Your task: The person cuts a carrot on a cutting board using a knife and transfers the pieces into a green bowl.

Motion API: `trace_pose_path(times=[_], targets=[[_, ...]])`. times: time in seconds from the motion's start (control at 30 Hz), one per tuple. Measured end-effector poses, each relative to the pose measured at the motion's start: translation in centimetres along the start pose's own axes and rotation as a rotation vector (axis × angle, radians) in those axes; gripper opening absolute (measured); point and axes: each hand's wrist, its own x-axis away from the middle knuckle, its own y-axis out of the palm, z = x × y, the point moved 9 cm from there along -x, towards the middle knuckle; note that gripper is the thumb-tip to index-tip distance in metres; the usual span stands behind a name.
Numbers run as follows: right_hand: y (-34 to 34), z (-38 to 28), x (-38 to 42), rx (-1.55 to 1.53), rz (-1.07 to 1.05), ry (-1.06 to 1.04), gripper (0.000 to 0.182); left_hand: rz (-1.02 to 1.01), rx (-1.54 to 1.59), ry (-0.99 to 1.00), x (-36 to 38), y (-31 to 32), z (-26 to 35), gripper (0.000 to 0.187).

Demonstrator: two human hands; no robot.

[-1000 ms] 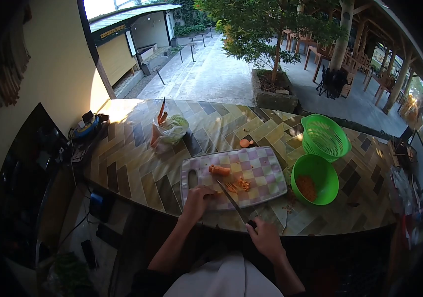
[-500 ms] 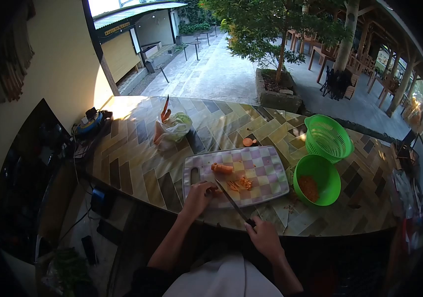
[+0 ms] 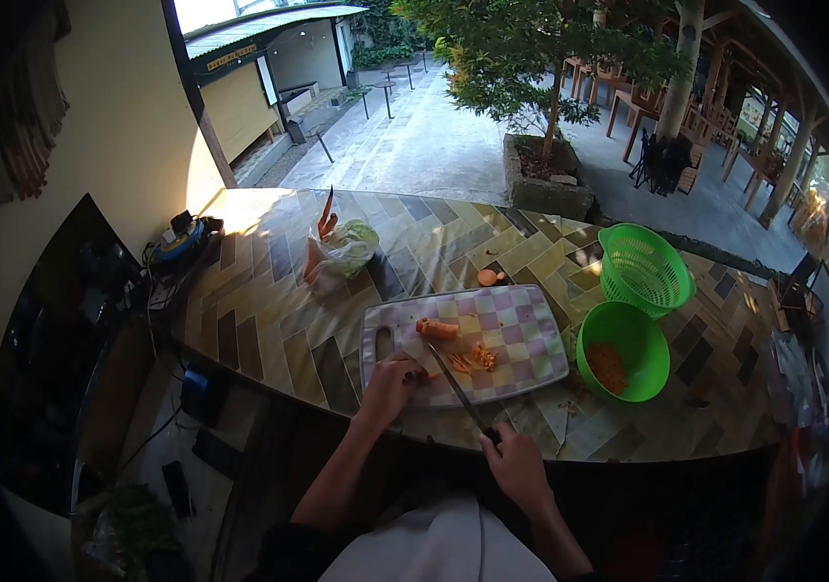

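Note:
My right hand (image 3: 514,462) is closed around the black handle of a knife (image 3: 457,389), whose blade slants up and left over the cutting board (image 3: 531,325). At the board's near left, my left hand (image 3: 393,386) has its fingers curled down on a small piece of carrot, mostly hidden beneath them, next to the blade. Behind the blade lies a thick carrot chunk (image 3: 437,330). Thin carrot strips (image 3: 459,363) and a small heap of diced carrot (image 3: 483,358) sit right of the blade. The board has a pink, white and yellow checked pattern.
A green bowl (image 3: 649,365) with chopped carrot stands right of the board, a green colander (image 3: 645,267) behind it. Carrot ends (image 3: 488,277) lie beyond the board. A plastic bag (image 3: 345,254) of vegetables sits at the back left of the patterned table (image 3: 269,320).
The knife blade has shifted very slightly, its tip moving a little up and away. Both hands stay in nearly the same places, and the carrot pieces look unchanged.

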Motion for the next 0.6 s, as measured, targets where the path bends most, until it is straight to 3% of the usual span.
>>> trace_pose_path(times=[0.6], targets=[[0.27,-0.03,-0.03,0.036,0.003,-0.002,0.03,0.073,-0.125,-0.032,0.97,0.1,0.11,0.014]])
